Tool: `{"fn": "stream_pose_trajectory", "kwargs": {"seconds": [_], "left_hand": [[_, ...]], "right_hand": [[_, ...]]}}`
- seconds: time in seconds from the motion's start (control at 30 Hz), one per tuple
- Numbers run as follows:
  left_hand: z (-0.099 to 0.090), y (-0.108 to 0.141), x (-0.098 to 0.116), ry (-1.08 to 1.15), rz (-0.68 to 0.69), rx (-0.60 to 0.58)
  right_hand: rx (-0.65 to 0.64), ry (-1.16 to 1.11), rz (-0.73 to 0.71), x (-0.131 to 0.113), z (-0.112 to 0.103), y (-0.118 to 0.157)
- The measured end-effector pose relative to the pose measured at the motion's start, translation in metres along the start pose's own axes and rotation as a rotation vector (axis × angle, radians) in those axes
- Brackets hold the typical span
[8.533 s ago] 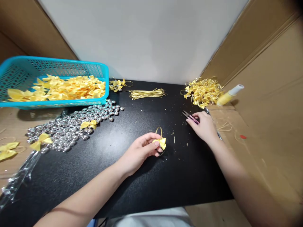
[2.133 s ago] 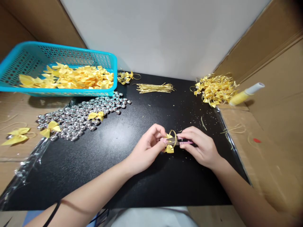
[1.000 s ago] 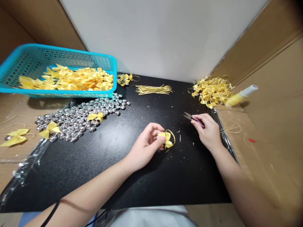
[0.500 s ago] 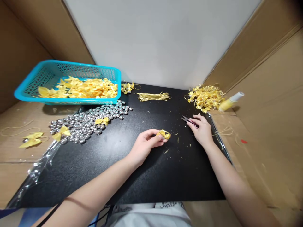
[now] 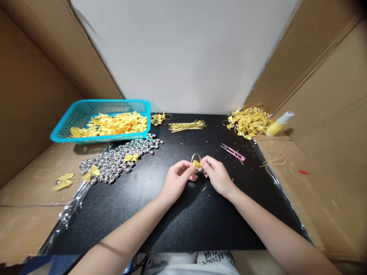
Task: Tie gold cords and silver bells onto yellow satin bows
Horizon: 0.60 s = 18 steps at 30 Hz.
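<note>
Between my two hands, over the middle of the black table, is a small yellow ribbon bow (image 5: pixel 196 163) with a gold cord loop standing up from it and a silver bead below. My left hand (image 5: pixel 180 178) pinches the bow's left side with thumb and finger. From the right, my right hand (image 5: pixel 216 173) pinches its other side. Pink thread snips (image 5: pixel 233 152) lie on the table beyond my right hand, blades pointing to the far left. Small cord clippings are scattered near the hands.
A blue basket (image 5: pixel 100 139) of yellow bows stands at the back left, with many silver beads (image 5: pixel 114 160) before it. Gold cords (image 5: pixel 187 126) lie at the back. A pile of finished-looking bows (image 5: pixel 248 121) and a yellow bottle (image 5: pixel 279 125) stand back right. Cardboard walls (image 5: pixel 321 95) flank the table.
My right hand has let go of the thread snips, leaving them on the table, and moved left to grip the bow. The bow's loop now stands upright. The camera view has shifted.
</note>
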<state>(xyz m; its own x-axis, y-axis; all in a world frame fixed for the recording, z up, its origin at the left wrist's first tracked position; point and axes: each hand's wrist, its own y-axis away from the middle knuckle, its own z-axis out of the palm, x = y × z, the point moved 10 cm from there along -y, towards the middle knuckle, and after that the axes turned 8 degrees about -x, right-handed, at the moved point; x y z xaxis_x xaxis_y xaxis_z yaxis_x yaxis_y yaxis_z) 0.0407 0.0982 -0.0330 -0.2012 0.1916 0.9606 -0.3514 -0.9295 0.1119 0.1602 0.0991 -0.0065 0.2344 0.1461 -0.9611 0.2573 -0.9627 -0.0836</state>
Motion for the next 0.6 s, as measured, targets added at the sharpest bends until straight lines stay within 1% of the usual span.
{"fn": "stream_pose_trajectory", "kwargs": {"seconds": [0.13, 0.23, 0.33, 0.4, 0.47, 0.6], "left_hand": [[0.007, 0.003, 0.016, -0.269, 0.137, -0.041], [0.011, 0.007, 0.022, -0.445, 0.210, -0.038], [0.009, 0.008, 0.019, -0.467, 0.211, -0.024], [0.010, 0.008, 0.016, -0.465, 0.196, -0.037], [0.012, 0.008, 0.016, -0.477, 0.189, -0.047], [0.010, 0.010, 0.022, -0.451, 0.197, -0.003]], "right_hand": [[0.064, -0.047, -0.073, -0.006, -0.005, 0.007], [0.084, -0.161, -0.071, -0.005, -0.004, 0.011], [0.022, -0.332, 0.002, 0.006, 0.007, 0.010], [-0.038, -0.385, 0.059, 0.012, 0.014, 0.010], [-0.046, -0.342, 0.063, 0.012, 0.015, 0.011], [0.085, -0.097, -0.077, -0.006, -0.002, 0.015]]}}
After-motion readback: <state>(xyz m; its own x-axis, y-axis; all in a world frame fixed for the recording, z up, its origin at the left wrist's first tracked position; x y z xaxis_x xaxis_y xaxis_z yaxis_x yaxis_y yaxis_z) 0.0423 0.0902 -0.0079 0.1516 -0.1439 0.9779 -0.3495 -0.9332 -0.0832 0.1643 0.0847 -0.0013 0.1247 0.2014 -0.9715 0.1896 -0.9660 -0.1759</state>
